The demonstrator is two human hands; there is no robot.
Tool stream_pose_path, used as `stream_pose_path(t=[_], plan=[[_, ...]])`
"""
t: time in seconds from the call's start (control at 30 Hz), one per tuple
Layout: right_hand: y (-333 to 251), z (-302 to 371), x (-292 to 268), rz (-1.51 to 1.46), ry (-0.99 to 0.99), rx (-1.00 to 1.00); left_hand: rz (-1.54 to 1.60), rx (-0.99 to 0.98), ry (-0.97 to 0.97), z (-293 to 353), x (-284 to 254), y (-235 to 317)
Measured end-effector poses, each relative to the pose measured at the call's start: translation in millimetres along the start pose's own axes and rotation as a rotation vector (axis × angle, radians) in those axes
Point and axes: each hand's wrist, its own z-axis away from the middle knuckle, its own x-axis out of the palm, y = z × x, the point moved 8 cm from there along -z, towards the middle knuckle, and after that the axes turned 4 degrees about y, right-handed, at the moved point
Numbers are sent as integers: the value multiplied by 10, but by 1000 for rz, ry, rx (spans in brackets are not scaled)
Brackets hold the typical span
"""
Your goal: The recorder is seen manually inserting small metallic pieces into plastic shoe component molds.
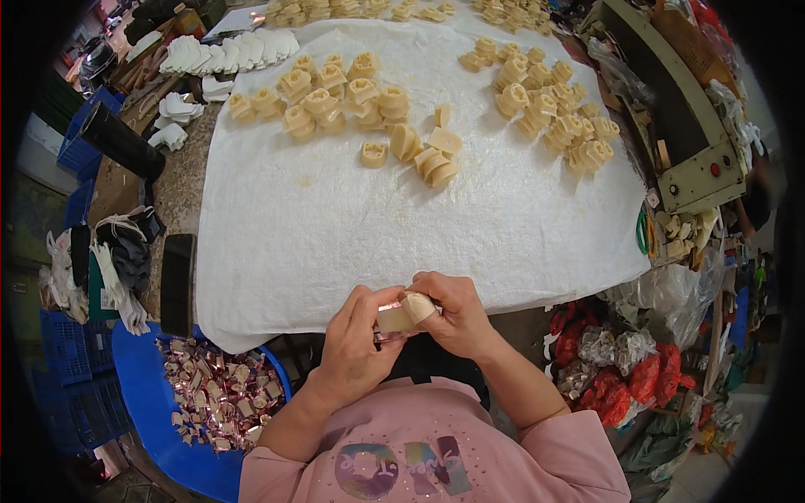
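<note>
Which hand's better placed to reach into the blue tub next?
Probably the left hand: the blue tub sits on that side, while the right hand would have to reach across. Both hands are on a small pale part.

A small, blocky piece with a smooth pale cream face and shiny pinkish metallic edges [392, 322] is held up between the fingertips of the left hand [362, 334] and the right hand [454, 316]. The cream face shows toward the camera, with pinkish glints along its upper and lower borders. Fingers cover both of its ends, so its full outline and underside are hidden.
</note>
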Motion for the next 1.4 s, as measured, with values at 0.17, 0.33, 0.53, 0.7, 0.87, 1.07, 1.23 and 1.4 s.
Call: stream_pose_path(t=[0.17, 0.33, 0.53, 0.7, 0.87, 1.07, 1.23, 1.4], plan=[[112, 0, -35, -463, -62, 100, 36, 36, 67, -55, -66, 44], [210, 54, 65, -544, -43, 210, -58, 68, 129, -77, 1, 82], [415, 127, 159, -787, 184, 333, -150, 41, 227, -43, 99, -9], [332, 178, 277, -1121, 188, 375, -161, 42, 370, -6, 41, 22], [280, 189, 162, -303, 259, 241, -313, 80, 370, 32, 83, -37], [419, 172, 238, -632, 224, 264, -235, 43, 380, 2, 41, -88], [228, 101, 142, -197, 227, 157, -53, -117, 343, 15, 6, -204], [114, -7, 148, -456, 120, -3, 1172, -714, -5, 258, 363, -557]])
